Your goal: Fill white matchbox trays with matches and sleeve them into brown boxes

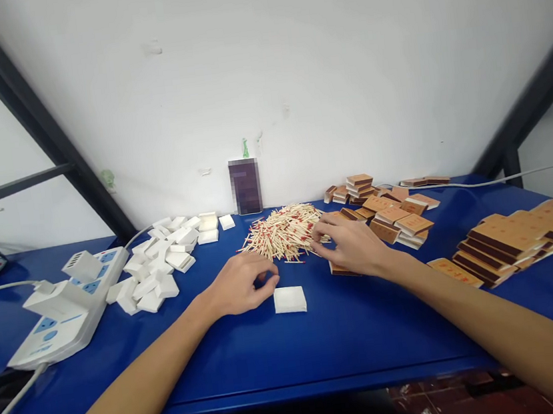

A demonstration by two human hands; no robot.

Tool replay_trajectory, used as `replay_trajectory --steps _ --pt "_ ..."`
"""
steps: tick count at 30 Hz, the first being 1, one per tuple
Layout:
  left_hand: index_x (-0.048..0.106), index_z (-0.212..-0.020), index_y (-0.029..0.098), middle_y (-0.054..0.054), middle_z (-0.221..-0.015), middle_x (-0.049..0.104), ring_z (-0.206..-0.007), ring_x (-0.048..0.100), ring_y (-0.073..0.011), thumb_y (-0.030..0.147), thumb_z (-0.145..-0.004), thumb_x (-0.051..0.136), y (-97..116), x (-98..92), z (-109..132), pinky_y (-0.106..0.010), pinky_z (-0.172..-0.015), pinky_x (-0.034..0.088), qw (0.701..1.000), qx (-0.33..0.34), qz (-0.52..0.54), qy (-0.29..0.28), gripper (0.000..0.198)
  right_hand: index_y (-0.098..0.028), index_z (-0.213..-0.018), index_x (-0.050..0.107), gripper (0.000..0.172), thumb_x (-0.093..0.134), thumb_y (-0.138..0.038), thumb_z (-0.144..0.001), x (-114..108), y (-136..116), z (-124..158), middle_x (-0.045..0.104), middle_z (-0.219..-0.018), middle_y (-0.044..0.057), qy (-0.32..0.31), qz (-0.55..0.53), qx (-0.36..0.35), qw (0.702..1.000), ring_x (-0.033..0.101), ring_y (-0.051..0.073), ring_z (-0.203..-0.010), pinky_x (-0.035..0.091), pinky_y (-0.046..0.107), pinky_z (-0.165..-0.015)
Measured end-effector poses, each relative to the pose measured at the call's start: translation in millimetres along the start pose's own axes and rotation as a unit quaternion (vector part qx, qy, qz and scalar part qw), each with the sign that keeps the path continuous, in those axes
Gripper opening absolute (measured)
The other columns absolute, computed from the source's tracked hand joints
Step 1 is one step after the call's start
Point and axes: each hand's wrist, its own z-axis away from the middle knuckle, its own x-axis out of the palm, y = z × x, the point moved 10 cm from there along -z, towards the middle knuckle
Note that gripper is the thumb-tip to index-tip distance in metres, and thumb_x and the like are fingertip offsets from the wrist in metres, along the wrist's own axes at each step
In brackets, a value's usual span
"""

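Observation:
My left hand rests on the blue table, fingers curled in a loose pinch beside a white inner matchbox tray; whether anything is in the pinch is hidden. My right hand reaches into the near edge of a heap of red-tipped matches, fingertips closed among the sticks. A brown box sleeve lies under its palm.
A heap of white trays lies at the left, beside a white power strip with plugs and cables. Brown matchbox sleeves pile up at the right, with rows of them further right. A dark blurred object stands against the wall.

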Motion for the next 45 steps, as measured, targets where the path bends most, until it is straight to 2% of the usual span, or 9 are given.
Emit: replay_trajectory --steps 4,12,18,25,31,34,37,41,45 --pt "0.065 -0.085 0.017 -0.001 -0.071 0.060 -0.067 0.053 -0.0144 0.027 -0.091 0.049 11.3 8.0 -1.0 -0.028 -0.069 0.039 0.999 0.013 0.012 -0.028 0.020 -0.022 -0.098 0.065 0.022 0.052 -0.039 -0.091 15.5 -4.3 -4.1 0.065 -0.103 0.008 -0.033 0.061 0.021 0.997 0.061 0.021 -0.077 0.034 0.031 -0.058" --pt "0.065 -0.087 0.018 -0.001 -0.075 0.064 -0.070 0.055 -0.0148 0.030 -0.095 0.047 17.1 18.0 0.4 -0.029 -0.072 0.039 0.998 0.019 0.018 -0.057 0.023 -0.019 -0.095 0.069 0.027 0.047 -0.036 -0.095 23.8 -5.6 -7.9 0.067 -0.103 0.011 -0.069 0.100 0.050 0.991 0.063 0.023 -0.080 0.036 0.032 -0.061" --pt "0.066 -0.089 0.017 -0.002 -0.079 0.067 -0.072 0.057 -0.0147 0.030 -0.095 0.047 17.2 18.0 -0.7 -0.028 -0.073 0.039 0.998 0.015 0.022 -0.063 0.024 -0.019 -0.092 0.070 0.028 0.046 -0.033 -0.095 24.9 -2.1 -9.0 0.069 -0.100 0.007 -0.078 0.113 0.069 0.988 0.063 0.019 -0.078 0.032 0.031 -0.057" --pt "0.066 -0.091 0.017 -0.001 -0.072 0.064 -0.067 0.056 -0.0151 0.031 -0.096 0.044 2.6 9.7 -1.1 -0.029 -0.069 0.039 1.000 -0.025 -0.002 -0.001 0.027 -0.018 -0.083 0.070 0.025 0.050 -0.030 -0.092 13.6 0.7 -9.1 0.069 -0.088 0.005 -0.022 0.066 0.069 0.995 0.062 0.018 -0.075 0.029 0.030 -0.055" --pt "0.060 -0.114 0.019 0.003 -0.068 0.061 -0.062 0.055 -0.0135 0.031 -0.093 0.047 -20.4 -3.2 2.8 -0.027 -0.064 0.039 0.989 -0.130 0.029 0.069 0.028 -0.019 -0.076 0.069 0.019 0.056 -0.027 -0.086 -3.1 -15.7 -2.5 0.065 -0.073 0.003 0.047 -0.088 0.039 0.994 0.056 0.015 -0.067 0.034 0.027 -0.060" --pt "0.055 -0.123 0.021 0.005 -0.069 0.060 -0.062 0.054 -0.0132 0.032 -0.089 0.053 -19.0 -2.1 3.0 -0.026 -0.063 0.039 0.988 -0.136 0.044 0.054 0.035 -0.019 -0.073 0.068 0.014 0.059 -0.024 -0.083 3.8 -33.3 1.7 0.063 -0.066 0.000 0.013 -0.174 0.020 0.984 0.053 0.013 -0.061 0.034 0.025 -0.059" --pt "0.056 -0.119 0.021 0.005 -0.068 0.059 -0.063 0.053 -0.0134 0.033 -0.087 0.056 -16.8 0.7 2.6 -0.025 -0.061 0.038 0.990 -0.132 0.037 0.035 0.035 -0.019 -0.071 0.068 0.013 0.061 -0.024 -0.081 18.1 -42.3 5.2 0.063 -0.065 -0.001 -0.047 -0.202 0.031 0.978 0.051 0.011 -0.058 0.032 0.025 -0.056" --pt "0.060 -0.106 0.020 0.004 -0.066 0.056 -0.062 0.052 -0.0134 0.030 -0.086 0.054 -15.1 5.6 1.5 -0.025 -0.061 0.037 0.993 -0.114 0.025 0.010 0.023 -0.020 -0.073 0.068 0.011 0.061 -0.023 -0.080 30.2 -41.1 8.4 0.064 -0.067 -0.001 -0.096 -0.176 0.046 0.979 0.053 0.012 -0.061 0.031 0.025 -0.057" --pt "0.060 -0.098 0.020 0.004 -0.066 0.057 -0.062 0.052 -0.0134 0.024 -0.085 0.051 -13.4 7.5 1.4 -0.026 -0.063 0.036 0.995 -0.099 0.015 -0.012 0.017 -0.020 -0.073 0.066 0.011 0.059 -0.022 -0.082 33.6 -42.8 11.3 0.064 -0.071 0.001 -0.120 -0.119 0.021 0.985 0.053 0.014 -0.064 0.032 0.026 -0.059"
